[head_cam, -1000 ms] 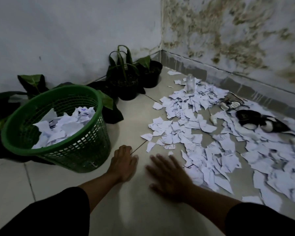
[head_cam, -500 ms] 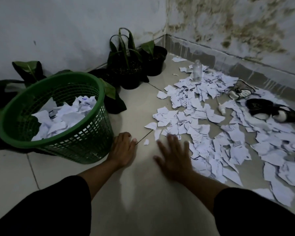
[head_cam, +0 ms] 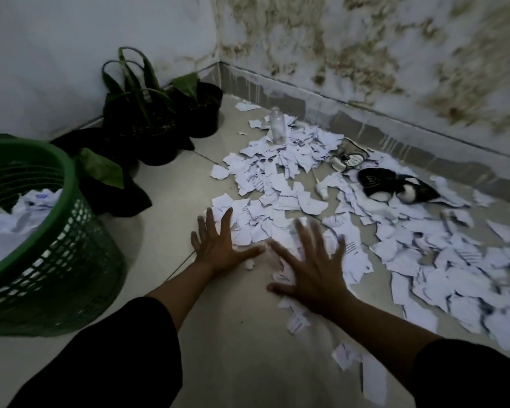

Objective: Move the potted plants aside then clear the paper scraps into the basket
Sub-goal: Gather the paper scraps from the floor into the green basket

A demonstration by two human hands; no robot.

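Observation:
Torn white paper scraps (head_cam: pixel 280 184) cover the tiled floor from the middle to the right edge. My left hand (head_cam: pixel 218 245) lies flat with spread fingers at the near left edge of the scraps. My right hand (head_cam: pixel 312 266), also flat and spread, presses on scraps just beside it. The green mesh basket (head_cam: pixel 68 231) stands at the left, holding a heap of scraps. Black potted plants (head_cam: pixel 147 125) stand along the left wall behind the basket, up to the corner.
A clear plastic bottle (head_cam: pixel 277 126) stands among the far scraps. A black-and-white shoe (head_cam: pixel 395 187), a second shoe (head_cam: pixel 348 160) and a small white bottle (head_cam: pixel 321 189) lie in the paper near the stained right wall. Bare tile lies in front of me.
My left hand left its spot beside the basket and moved right onto the edge of the scraps with fingers spread. My right hand moved further into the paper. The view shifted right.

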